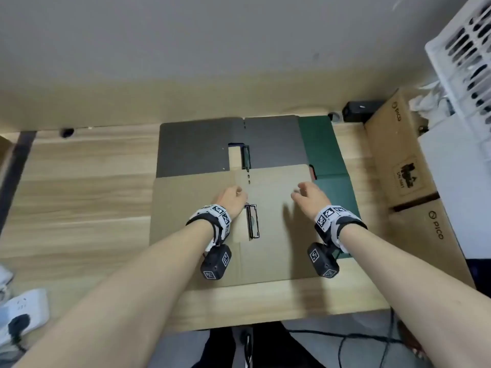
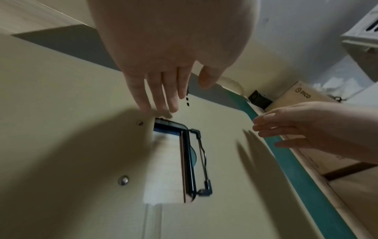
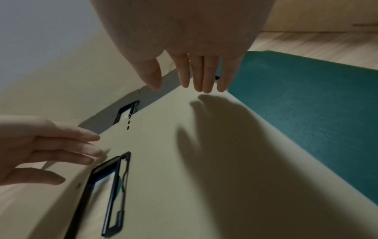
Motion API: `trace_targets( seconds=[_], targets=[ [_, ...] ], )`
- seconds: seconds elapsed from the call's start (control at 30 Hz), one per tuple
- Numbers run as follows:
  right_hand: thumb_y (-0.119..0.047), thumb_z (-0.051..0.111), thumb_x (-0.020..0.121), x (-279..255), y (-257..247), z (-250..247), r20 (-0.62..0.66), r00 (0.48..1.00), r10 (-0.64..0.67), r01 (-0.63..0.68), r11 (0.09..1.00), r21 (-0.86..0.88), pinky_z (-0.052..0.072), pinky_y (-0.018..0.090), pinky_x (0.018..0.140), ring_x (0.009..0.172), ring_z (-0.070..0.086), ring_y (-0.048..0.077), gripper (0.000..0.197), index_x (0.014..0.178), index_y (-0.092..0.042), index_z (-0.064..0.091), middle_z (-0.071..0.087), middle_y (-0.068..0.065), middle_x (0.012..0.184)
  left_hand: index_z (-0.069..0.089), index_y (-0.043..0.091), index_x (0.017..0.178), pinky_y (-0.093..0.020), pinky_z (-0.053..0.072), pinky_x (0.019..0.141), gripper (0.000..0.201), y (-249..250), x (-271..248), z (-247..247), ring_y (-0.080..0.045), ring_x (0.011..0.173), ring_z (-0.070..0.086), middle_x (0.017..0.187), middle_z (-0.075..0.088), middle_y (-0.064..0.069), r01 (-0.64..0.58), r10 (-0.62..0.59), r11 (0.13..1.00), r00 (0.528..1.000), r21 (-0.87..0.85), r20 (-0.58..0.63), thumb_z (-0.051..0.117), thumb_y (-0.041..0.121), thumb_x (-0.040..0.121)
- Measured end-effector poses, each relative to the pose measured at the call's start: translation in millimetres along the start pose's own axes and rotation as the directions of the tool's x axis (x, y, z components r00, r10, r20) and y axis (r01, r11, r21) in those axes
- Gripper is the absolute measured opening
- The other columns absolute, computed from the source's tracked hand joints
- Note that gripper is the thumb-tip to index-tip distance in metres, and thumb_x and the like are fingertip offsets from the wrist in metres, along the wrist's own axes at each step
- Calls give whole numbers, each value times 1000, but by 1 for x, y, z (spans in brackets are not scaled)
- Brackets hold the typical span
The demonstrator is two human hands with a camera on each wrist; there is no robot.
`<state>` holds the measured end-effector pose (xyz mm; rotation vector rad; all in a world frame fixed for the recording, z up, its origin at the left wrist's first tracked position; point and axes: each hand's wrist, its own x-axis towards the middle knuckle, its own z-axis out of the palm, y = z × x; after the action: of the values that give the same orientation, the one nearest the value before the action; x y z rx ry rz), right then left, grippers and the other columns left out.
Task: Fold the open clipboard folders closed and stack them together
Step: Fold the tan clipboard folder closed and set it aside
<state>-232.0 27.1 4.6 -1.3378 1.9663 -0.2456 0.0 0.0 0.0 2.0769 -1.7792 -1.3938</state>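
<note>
A tan clipboard folder (image 1: 279, 248) lies open and flat on the wooden table, nearest to me, its metal clip (image 1: 252, 221) beside a cut-out window. Behind it a grey folder (image 1: 194, 147) lies open, partly under the tan one. A green folder (image 1: 321, 144) sticks out from beneath both at the right. My left hand (image 1: 240, 193) is over the tan folder's (image 2: 225, 145) spine, fingers (image 2: 159, 97) straight, tips at the window's far corner. My right hand (image 1: 299, 191) hovers above the right panel (image 3: 163, 177), fingers (image 3: 202, 77) straight, holding nothing.
Two brown cardboard boxes (image 1: 398, 160) stand against the green folder's right side. A white slotted crate (image 1: 465, 49) is at the far right. A small black device (image 1: 358, 110) sits at the back. A white power strip (image 1: 24, 309) lies at the table's left front.
</note>
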Motion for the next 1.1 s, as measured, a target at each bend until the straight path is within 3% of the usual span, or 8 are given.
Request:
trace_targets(
  seconds=[0.17,0.33,0.5,0.57,0.63,0.73,0.97,1.1],
  targets=[
    [-27,57,89,8,24,-4,-67,997,50,-53,998,-46,38,34,103,126,50,26,48,134,-11,50,51,9,137,64,22,97,-38,51,88,25,0,5,22,-32,97,63,106,71,-7,31,-34,990,999,141,17,48,37,85],
    [-24,59,82,15,39,-6,-107,990,89,-99,991,-88,41,29,81,106,59,32,37,118,-12,58,55,11,120,61,14,99,-41,53,82,22,8,4,36,-34,89,62,95,66,-7,59,-52,968,998,244,-35,53,28,83],
    [-26,62,82,20,50,-8,-81,985,151,-157,985,-75,47,34,85,103,61,30,45,124,-13,54,63,6,112,60,14,91,-34,52,69,29,4,4,46,-33,82,64,89,68,-9,105,-97,937,995,333,-38,57,39,77],
    [-29,64,82,21,53,-8,-69,981,182,-187,980,-65,46,34,84,103,62,30,48,126,-15,52,65,5,108,61,17,78,-30,46,61,31,2,4,50,-32,78,66,85,70,-9,114,-118,923,993,367,-11,57,47,76],
    [-35,67,80,21,54,-7,-72,978,195,-199,979,-43,47,35,84,102,62,30,52,125,-17,50,66,4,107,56,19,67,-29,46,60,33,2,2,53,-29,76,65,81,68,-6,114,-125,912,992,393,4,57,51,75],
    [-38,74,76,22,59,-6,-55,978,202,-201,979,27,49,37,85,97,62,26,59,124,-17,48,64,2,102,61,14,76,-29,45,62,34,2,2,56,-29,74,60,76,58,-4,118,-132,896,991,428,3,57,48,77],
    [-23,78,78,23,69,-1,-73,981,178,-170,980,103,47,35,81,87,58,22,52,120,-12,49,57,-2,85,50,13,71,-30,41,63,27,4,4,59,-30,71,50,75,55,-6,45,-55,877,998,479,8,53,38,81],
    [-19,78,79,24,70,-4,-63,976,210,-199,970,140,41,30,80,88,56,20,50,119,-12,49,61,1,91,41,14,62,-29,37,59,28,5,5,56,-29,69,50,64,49,-2,19,-49,895,997,445,55,54,30,81]
  ],
)
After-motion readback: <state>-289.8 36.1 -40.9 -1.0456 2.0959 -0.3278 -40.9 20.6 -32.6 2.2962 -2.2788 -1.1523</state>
